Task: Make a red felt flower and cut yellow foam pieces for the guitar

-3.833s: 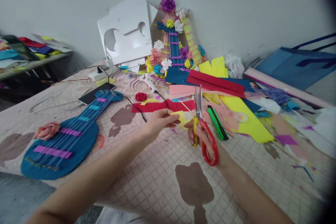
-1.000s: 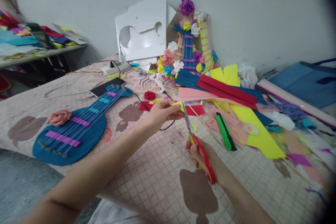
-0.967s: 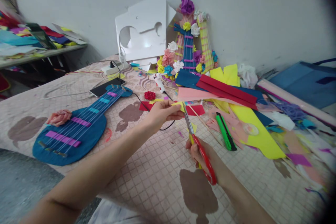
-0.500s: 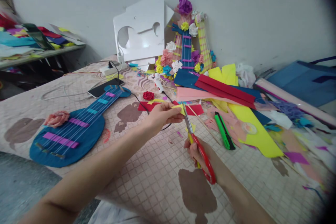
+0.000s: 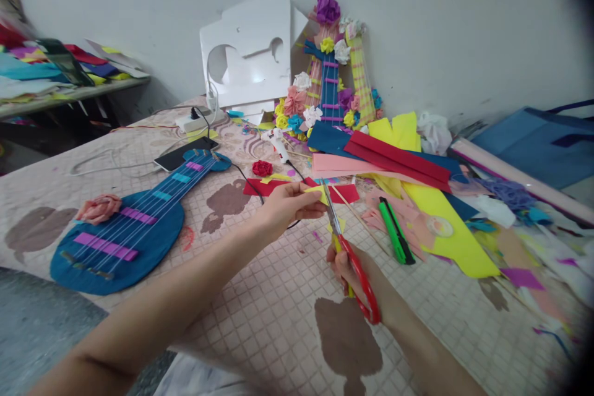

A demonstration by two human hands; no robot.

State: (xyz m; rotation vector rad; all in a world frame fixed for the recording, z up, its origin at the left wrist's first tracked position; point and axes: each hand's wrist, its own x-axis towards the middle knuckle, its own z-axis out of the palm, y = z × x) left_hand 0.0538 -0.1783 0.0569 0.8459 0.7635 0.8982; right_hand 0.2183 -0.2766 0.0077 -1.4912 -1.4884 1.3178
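Observation:
My left hand (image 5: pixel 286 205) pinches a small yellow paper piece (image 5: pixel 316 193) above the patterned tablecloth (image 5: pixel 260 297). My right hand (image 5: pixel 359 272) grips red-handled scissors (image 5: pixel 349 257); their blades point up and away and meet the yellow piece's right edge. A small yellow scrap (image 5: pixel 342 223) lies on the cloth just under the blades. A red paper strip (image 5: pixel 297 187) lies behind both hands.
A blue felt guitar (image 5: pixel 125 223) with a pink rose lies at left, a phone (image 5: pixel 185 154) near its head. A green utility knife (image 5: pixel 395 231), coloured paper sheets (image 5: pixel 394 161), a glue gun (image 5: pixel 279 143) and decorated guitars (image 5: pixel 331 74) crowd the back and right.
Since 3.8 s ago the scissors have swung from upright beside the paper to angled onto its edge. Over the last second both hands have barely moved.

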